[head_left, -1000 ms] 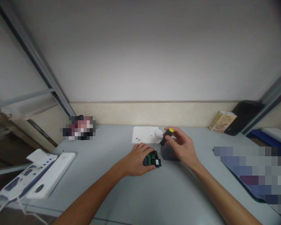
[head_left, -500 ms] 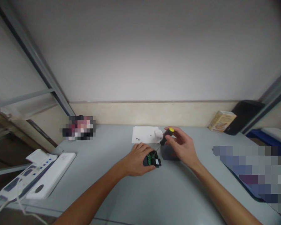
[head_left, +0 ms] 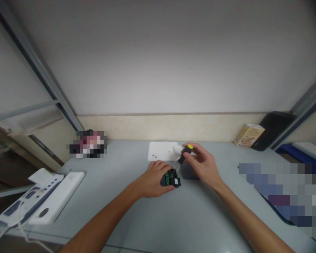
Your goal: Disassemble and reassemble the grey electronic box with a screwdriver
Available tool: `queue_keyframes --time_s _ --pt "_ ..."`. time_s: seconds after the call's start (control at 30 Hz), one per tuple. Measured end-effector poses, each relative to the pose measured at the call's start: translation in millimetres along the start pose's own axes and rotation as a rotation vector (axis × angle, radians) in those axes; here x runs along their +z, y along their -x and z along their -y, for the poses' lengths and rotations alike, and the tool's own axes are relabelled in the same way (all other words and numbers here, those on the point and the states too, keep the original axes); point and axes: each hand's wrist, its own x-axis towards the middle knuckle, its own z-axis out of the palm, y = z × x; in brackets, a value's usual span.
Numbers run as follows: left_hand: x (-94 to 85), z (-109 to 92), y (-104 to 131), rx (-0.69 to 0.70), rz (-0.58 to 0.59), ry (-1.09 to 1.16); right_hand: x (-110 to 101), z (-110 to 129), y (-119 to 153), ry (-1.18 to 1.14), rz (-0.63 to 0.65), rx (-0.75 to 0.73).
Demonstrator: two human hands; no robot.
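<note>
My left hand point(head_left: 155, 180) grips a small black device with an exposed green circuit board point(head_left: 171, 178), pressing it on the grey table. In my right hand point(head_left: 201, 160) is a screwdriver point(head_left: 185, 154) with a black handle and a yellow end cap. It tilts down to the left, its thin shaft reaching the upper part of the board; the exact spot under the tip is too small to make out. Beneath my right hand lies a dark grey piece point(head_left: 191, 172), partly hidden by the fingers. Just behind them is a white rounded object point(head_left: 177, 150).
White paper point(head_left: 160, 149) with several tiny dark bits lies behind my left hand. At left are a power strip point(head_left: 31, 196) with cables and a white slab point(head_left: 59, 198). A yellow box point(head_left: 249, 135) leans near a black panel point(head_left: 274, 130) at the back right.
The screwdriver's handle and my right hand have shifted slightly left. My left hand still holds the device in the same place.
</note>
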Motion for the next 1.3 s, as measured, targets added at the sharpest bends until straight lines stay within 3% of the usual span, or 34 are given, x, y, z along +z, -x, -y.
queue_keyframes --time_s 1.0,1.3 --pt "0.7 1.0 0.9 -0.009 0.008 0.003 7.6 -2.0 1.6 0.054 0.061 -0.009" --pt "2.2 1.4 1.6 -0.008 0.004 -0.018 10.1 3.1 2.2 0.095 0.141 -0.039"
